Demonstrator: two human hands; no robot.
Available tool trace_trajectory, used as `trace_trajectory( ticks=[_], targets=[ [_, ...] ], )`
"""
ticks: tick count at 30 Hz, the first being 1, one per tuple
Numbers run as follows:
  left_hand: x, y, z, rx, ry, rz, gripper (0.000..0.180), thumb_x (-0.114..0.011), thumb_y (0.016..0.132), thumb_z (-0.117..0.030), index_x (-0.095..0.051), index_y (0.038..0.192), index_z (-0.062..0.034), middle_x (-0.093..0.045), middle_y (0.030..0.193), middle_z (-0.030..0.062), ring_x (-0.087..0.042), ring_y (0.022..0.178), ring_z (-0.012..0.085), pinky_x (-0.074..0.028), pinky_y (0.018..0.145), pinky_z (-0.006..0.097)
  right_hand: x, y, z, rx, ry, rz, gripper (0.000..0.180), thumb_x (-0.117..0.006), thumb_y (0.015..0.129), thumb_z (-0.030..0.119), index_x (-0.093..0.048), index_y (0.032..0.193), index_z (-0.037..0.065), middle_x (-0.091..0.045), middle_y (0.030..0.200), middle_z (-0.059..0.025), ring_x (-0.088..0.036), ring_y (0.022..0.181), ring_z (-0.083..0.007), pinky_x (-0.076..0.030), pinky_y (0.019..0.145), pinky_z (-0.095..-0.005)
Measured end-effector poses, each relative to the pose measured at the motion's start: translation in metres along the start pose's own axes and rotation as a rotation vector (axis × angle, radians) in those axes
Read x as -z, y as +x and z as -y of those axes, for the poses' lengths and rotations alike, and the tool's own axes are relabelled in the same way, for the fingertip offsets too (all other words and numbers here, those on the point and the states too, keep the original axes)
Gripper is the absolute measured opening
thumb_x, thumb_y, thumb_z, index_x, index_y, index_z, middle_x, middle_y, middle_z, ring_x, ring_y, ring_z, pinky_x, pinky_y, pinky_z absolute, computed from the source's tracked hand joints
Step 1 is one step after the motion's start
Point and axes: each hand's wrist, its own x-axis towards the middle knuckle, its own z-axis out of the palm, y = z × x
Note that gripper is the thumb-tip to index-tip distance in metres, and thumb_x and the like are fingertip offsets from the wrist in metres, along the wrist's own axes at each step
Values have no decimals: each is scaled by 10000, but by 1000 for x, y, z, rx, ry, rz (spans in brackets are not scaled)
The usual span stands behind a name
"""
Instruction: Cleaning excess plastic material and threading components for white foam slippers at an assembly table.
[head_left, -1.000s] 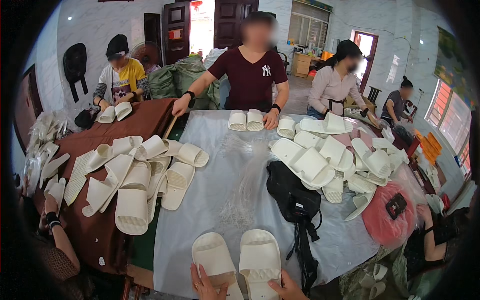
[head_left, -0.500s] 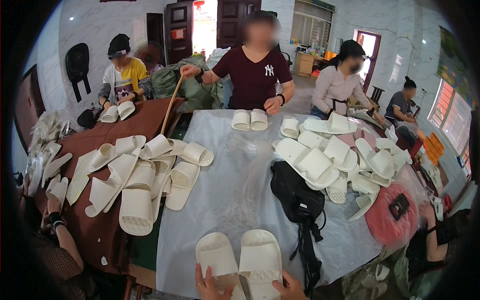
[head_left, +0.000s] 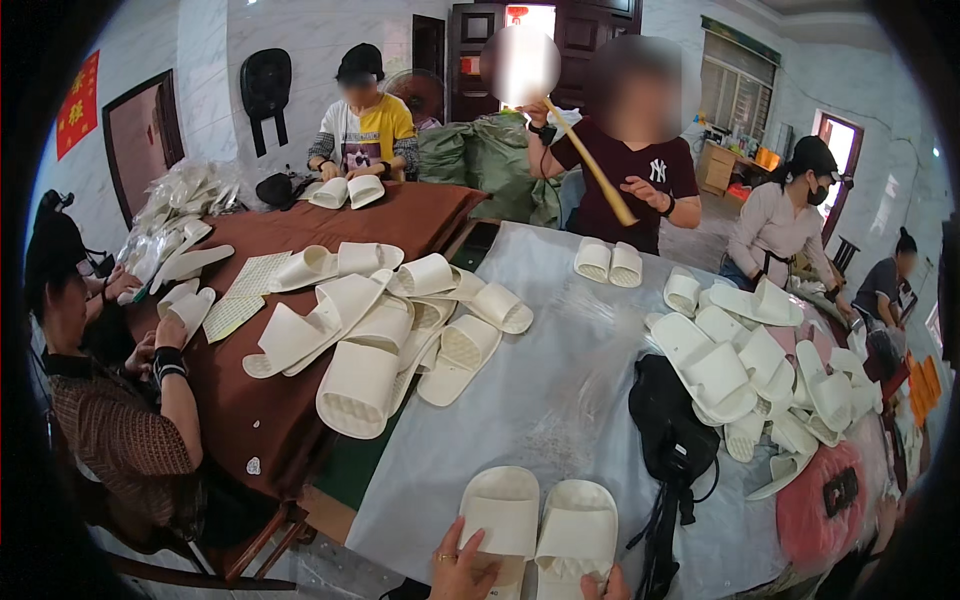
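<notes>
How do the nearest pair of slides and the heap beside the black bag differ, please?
The nearest pair of slides lies side by side; the heap overlaps at mixed angles. The left hand and right hand touch the pair; the heap lies apart from both hands. Pair and heap show off-white slides with broad straps.

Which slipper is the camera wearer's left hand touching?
The front left slipper on the grey sheet: the left hand touches its side. The front right slipper has the right hand at it; the piled slippers lie farther off.
</notes>
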Motion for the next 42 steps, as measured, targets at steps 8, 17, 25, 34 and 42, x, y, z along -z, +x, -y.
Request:
trace_trajectory(
  ticks=[8,17,25,34,42],
  targets=[
    [-9,-6,12,-22,4,-5,651,-659,667,-40,-366,1249,-57,-315,1265,298,-372,1107,464,-352,911,482,-1,0,8,72,98,-77,334,-544,844,261,-514,995,-36,-489,626,-190,-428,540,-284,-369,524,-371],
    [-3,1,9,-86,-7,-49,647,-660,674,-42,-366,1250,-56,-322,1258,302,-388,1089,466,-358,903,483,2,-15,-2,268,-139,-226,289,-552,843,254,-508,909,-25,-383,568,-102,-338,528,-202,-333,496,-340],
    [-6,1,10,-61,19,-44,660,-667,655,-33,-379,1247,-68,-323,1268,287,-383,1103,454,-355,905,481,4,-7,32,-107,-4,-52,566,-531,853,260,-329,1267,-68,-441,1184,-278,-452,1088,-358,-360,898,-381],
    [-2,-5,6,-68,47,-14,687,-665,652,-46,-357,1264,-74,-287,1299,281,-356,1122,462,-346,901,496,26,-3,44,412,-318,-280,461,-545,799,109,-403,1204,-58,-447,1148,-276,-403,1083,-430,-351,909,-401],
    [-10,-2,17,-126,88,28,689,-714,648,-199,-388,1251,-129,-277,1329,219,-430,1100,343,-352,826,440,42,17,48,287,-266,74,396,-614,786,177,-493,1132,25,-516,1163,-135,-573,933,-258,-443,812,-314]
  ],
)
